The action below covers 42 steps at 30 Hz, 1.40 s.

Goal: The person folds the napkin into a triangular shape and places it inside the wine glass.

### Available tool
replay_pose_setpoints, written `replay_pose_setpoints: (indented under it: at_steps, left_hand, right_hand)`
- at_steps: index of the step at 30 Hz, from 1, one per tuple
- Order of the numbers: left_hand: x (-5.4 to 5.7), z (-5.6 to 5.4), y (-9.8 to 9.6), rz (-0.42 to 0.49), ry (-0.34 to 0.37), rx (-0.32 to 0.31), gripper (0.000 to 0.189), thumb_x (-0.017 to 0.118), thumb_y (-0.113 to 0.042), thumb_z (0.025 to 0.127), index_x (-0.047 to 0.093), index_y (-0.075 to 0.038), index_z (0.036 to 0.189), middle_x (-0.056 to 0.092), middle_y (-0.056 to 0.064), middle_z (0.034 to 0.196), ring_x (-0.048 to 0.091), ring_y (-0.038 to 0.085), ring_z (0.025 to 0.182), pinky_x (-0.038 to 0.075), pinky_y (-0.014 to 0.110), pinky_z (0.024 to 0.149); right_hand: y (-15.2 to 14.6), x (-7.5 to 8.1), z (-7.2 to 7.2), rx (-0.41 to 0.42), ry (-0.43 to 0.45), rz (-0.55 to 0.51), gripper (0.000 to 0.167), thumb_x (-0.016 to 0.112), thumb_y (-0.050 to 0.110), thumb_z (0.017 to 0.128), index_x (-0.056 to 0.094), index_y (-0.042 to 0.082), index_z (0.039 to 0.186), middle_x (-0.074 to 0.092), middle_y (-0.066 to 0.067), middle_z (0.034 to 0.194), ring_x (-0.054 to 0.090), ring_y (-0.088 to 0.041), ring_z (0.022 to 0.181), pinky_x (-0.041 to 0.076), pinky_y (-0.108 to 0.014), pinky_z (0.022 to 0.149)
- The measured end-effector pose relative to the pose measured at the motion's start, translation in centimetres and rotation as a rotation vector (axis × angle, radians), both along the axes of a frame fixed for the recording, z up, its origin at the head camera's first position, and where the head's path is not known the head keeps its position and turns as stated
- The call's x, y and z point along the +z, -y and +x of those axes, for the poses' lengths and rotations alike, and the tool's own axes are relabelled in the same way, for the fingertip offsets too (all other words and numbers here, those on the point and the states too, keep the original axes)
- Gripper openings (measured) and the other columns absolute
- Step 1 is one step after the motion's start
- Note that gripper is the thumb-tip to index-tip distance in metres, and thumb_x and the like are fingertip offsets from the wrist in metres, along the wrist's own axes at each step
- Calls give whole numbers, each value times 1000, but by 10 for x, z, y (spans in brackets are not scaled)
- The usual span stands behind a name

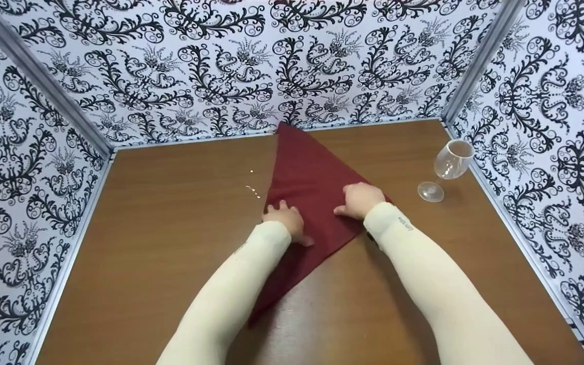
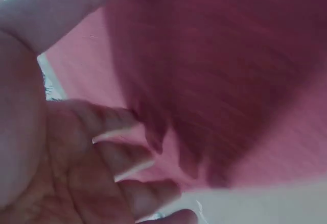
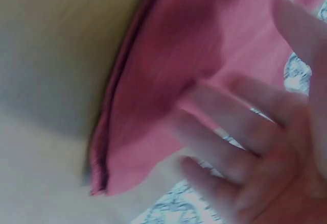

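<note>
A dark red cloth napkin (image 1: 302,172), folded into a triangle, lies on the wooden table. One corner points to the back wall, one toward the front, and one to the right under my right hand. My left hand (image 1: 286,222) is over the napkin's left edge with its fingers spread; in the left wrist view the fingers (image 2: 127,157) are extended just over the cloth. Near the right corner is my right hand (image 1: 362,200). Its fingers (image 3: 219,112) look relaxed and blurred above the red fabric in the right wrist view, and nothing is held in either palm.
A clear stemmed wine glass (image 1: 453,159) stands at the right of the table (image 1: 170,228). Small white specks (image 1: 254,190) show on the wood left of the napkin. Patterned panels (image 1: 221,66) wall in the back and both sides.
</note>
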State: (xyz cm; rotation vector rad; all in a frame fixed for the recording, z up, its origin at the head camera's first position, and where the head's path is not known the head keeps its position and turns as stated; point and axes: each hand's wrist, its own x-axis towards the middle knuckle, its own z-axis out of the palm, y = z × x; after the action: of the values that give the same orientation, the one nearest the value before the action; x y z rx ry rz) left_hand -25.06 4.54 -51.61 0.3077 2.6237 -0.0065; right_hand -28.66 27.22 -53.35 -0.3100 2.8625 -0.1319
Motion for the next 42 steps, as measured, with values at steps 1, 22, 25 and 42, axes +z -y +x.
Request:
replay_pose_setpoints:
  at_steps: [1, 22, 25, 42]
  left_hand:
    - [1, 3, -2, 25, 12, 17, 120, 76, -73, 82, 25, -6, 167, 19, 25, 174, 22, 51, 159, 34, 65, 122]
    - [-14, 0, 2, 94, 66, 141, 134, 81, -76, 73, 8, -23, 172, -2, 12, 179, 2, 49, 163, 33, 69, 120]
    - [-16, -5, 10, 98, 89, 119, 134, 83, -73, 73, 6, -25, 172, -5, 10, 179, -2, 47, 163, 28, 68, 123]
    - [-16, 2, 16, 112, 114, 169, 141, 87, -74, 67, 1, -32, 171, -12, 10, 179, -4, 52, 162, 26, 73, 121]
  right_hand:
    - [-2, 0, 0, -12, 25, -21, 75, 78, 56, 89, 64, 3, 141, 60, -26, 148, 61, -42, 135, 52, -57, 107]
    - [-6, -7, 8, -48, 146, -5, 101, 74, 62, 90, 34, 5, 164, 30, -30, 167, 40, -44, 153, 41, -54, 120]
    - [2, -3, 16, -34, 124, 59, 101, 71, 66, 91, 38, 2, 162, 40, -28, 163, 42, -40, 152, 47, -54, 115]
    - [-11, -13, 8, 10, 163, -39, 98, 77, 55, 91, 33, 6, 165, 27, -29, 169, 33, -50, 154, 37, -58, 122]
